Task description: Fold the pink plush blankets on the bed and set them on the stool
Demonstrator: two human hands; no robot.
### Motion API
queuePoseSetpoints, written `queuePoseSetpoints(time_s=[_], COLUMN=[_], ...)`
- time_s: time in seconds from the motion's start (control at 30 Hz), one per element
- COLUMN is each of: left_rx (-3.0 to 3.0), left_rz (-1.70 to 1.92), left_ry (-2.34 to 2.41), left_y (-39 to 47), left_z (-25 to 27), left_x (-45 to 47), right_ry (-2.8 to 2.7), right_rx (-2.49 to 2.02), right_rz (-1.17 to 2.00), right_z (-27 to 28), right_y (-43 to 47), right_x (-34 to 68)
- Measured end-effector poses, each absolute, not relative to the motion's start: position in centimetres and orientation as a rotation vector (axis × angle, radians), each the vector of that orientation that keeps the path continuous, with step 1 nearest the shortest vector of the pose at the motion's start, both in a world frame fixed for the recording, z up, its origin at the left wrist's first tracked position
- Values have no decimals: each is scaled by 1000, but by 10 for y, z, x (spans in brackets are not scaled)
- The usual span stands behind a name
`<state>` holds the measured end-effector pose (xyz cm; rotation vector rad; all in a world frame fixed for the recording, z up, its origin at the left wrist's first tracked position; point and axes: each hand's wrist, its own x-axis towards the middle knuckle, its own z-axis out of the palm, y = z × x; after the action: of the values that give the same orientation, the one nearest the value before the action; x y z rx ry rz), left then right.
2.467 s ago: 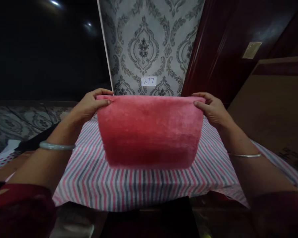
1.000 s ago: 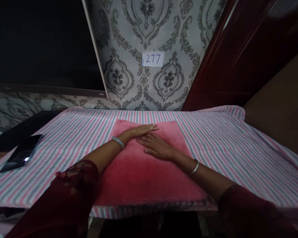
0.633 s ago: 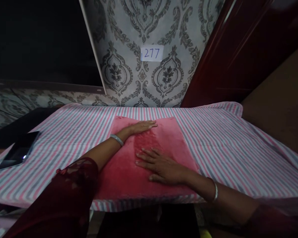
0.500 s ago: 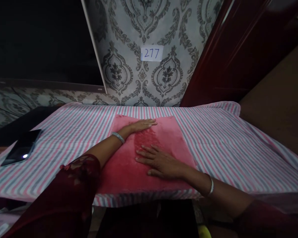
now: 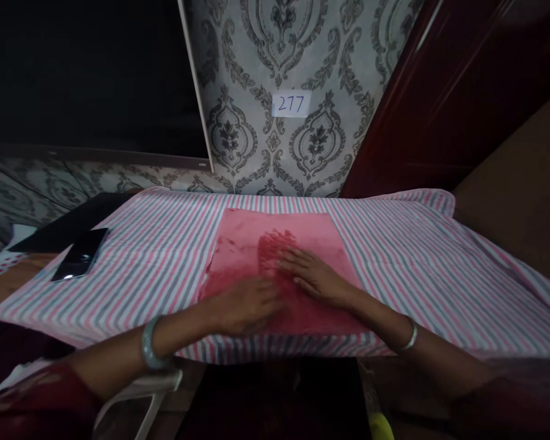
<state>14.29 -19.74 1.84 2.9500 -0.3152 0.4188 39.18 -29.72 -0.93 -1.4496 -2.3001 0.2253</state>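
Note:
A pink-red piece of plush cloth [image 5: 314, 229] lies flat, with darker brushed patches in its middle and along its near side. My right hand [image 5: 318, 278] rests on the middle right of it, fingers stretched out and palm down, holding nothing. Over the near left part is my left hand [image 5: 250, 305], smeared by motion; its fingers look bent, but whether they touch or grip the cloth does not show. Beneath the plush cloth spreads a striped pink, grey and white tablecloth [image 5: 417, 263].
A dark phone [image 5: 80, 253] lies on the tablecloth's left side. Behind stand a large black screen [image 5: 87, 79] and a patterned wall with a paper marked 277 [image 5: 291, 104]. A dark red wooden panel [image 5: 421, 104] rises at the right. Below left is a white chair frame [image 5: 151, 412].
My left hand has come from the far side of the plush cloth back to its near left part. My right hand has shifted slightly away from me. The whole view has also shifted a little.

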Motion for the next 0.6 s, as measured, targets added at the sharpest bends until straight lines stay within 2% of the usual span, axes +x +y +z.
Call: queuePoseSetpoints(time_s=[0.1,0.2,0.37,0.5,0.6], left_rx=[2993,2964,2979,2964,2946], left_rz=[229,213,191,191,252], left_ry=[-377,-275,-193,-244,-217], left_y=[-215,-205,-194,-196,-195], left_z=[4,-9,-25,-26,-24], left_x=[128,127,127,127,127], right_ry=[-2438,-2497,-2620,-2571,-2374], right_rx=[-1325,-1316,-1375,-1577,-1862], right_rz=[312,346,238,107,152], right_z=[-13,-16,-16,-10,-8], right_y=[-285,-269,-240,-200,-165], right_x=[372,361,378,418,456])
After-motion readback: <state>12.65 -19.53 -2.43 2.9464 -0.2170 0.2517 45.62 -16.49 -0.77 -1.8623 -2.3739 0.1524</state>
